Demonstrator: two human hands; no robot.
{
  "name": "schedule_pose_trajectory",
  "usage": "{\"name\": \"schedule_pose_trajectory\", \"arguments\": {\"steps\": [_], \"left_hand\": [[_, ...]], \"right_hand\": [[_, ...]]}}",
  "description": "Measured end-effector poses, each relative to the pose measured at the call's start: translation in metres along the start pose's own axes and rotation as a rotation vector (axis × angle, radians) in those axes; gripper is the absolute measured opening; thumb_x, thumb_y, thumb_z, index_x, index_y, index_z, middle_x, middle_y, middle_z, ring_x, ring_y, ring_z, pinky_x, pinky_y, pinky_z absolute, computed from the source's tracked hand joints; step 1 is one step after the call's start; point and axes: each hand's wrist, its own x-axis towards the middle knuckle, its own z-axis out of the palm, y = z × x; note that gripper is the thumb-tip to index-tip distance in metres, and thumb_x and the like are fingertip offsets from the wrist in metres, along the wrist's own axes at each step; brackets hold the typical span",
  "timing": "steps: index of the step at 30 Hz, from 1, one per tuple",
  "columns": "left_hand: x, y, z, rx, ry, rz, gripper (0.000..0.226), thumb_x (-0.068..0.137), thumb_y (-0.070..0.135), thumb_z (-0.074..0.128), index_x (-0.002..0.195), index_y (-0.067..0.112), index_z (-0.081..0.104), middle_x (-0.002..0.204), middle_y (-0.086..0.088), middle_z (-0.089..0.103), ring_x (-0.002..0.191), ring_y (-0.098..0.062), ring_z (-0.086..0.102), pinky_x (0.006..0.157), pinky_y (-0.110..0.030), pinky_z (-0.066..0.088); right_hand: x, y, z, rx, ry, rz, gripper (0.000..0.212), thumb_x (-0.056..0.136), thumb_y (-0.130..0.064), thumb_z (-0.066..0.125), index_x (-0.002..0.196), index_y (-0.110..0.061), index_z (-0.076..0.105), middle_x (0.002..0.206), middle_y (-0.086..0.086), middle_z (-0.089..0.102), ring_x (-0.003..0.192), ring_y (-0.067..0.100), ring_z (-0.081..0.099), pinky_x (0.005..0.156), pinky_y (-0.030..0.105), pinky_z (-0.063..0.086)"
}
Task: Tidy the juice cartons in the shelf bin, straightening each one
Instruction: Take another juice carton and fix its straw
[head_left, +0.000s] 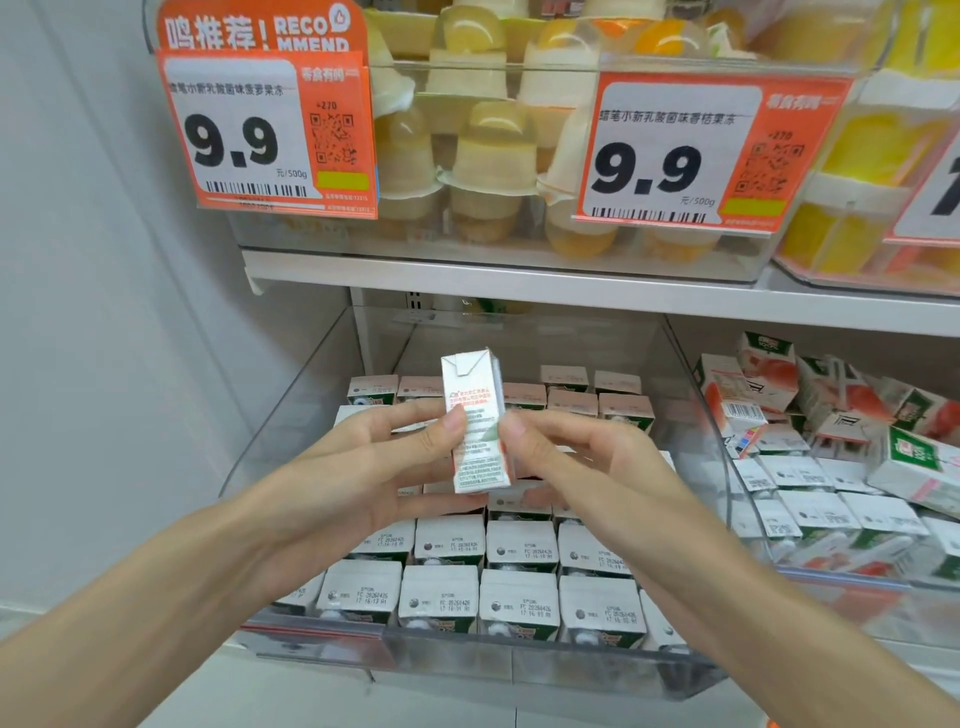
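A white shelf board runs across the middle of the frame. Above it, in the upper half, a clear tub holds stacked jelly cups, yellow and orange. Two orange price tags hang on its front, each reading 9.9.

Below the board, in the lower centre, sits the clear shelf bin. It is filled with juice cartons standing upright in neat rows, their white tops with printed dates facing up. At the right edge, a neighbouring bin holds jumbled cartons, lying tilted at many angles.

Both forearms reach in from the bottom corners. The left hand and the right hand meet at the centre of the frame. Together they pinch one held carton, upright and lifted above the rows. Each thumb presses its near face and the fingers curl behind.
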Motion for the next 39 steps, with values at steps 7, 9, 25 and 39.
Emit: {"name": "schedule_pose_trajectory", "arguments": {"steps": [7,9,25,39], "left_hand": [[0.002,0.002,0.001,-0.032,0.049,0.001,0.049,0.094,0.030,0.064,0.137,0.007,0.064,0.127,-0.015,0.076,0.116,-0.036,0.074,0.096,-0.037,0.062],[0.002,0.003,0.001,-0.031,0.048,0.001,0.048,0.096,0.028,0.062,0.138,0.005,0.062,0.127,-0.015,0.075,0.117,-0.036,0.074,0.096,-0.037,0.061],[0.007,0.000,-0.004,0.057,-0.040,0.039,0.040,0.104,0.019,0.054,0.142,0.019,0.065,0.133,-0.011,0.074,0.123,-0.032,0.071,0.103,-0.038,0.057],[0.010,-0.004,-0.004,0.299,0.068,0.076,0.037,0.100,0.025,0.066,0.137,0.027,0.068,0.123,-0.002,0.079,0.115,-0.023,0.075,0.104,-0.043,0.057]], "right_hand": [[0.004,0.004,-0.002,0.029,0.048,-0.039,0.032,0.086,-0.041,0.081,0.116,-0.030,0.078,0.106,-0.016,0.080,0.098,-0.003,0.075,0.078,0.010,0.056],[0.006,0.006,-0.002,0.032,0.068,-0.055,0.026,0.086,-0.037,0.082,0.110,-0.028,0.079,0.103,-0.014,0.080,0.095,0.000,0.076,0.080,0.012,0.058],[0.007,0.008,-0.006,0.006,0.153,-0.124,0.022,0.087,-0.031,0.084,0.107,-0.030,0.078,0.104,-0.006,0.080,0.096,0.012,0.077,0.089,0.031,0.064],[0.005,0.009,-0.008,-0.129,0.178,-0.031,0.025,0.083,-0.031,0.089,0.105,-0.027,0.077,0.103,-0.002,0.078,0.093,0.016,0.077,0.085,0.032,0.064]]}}
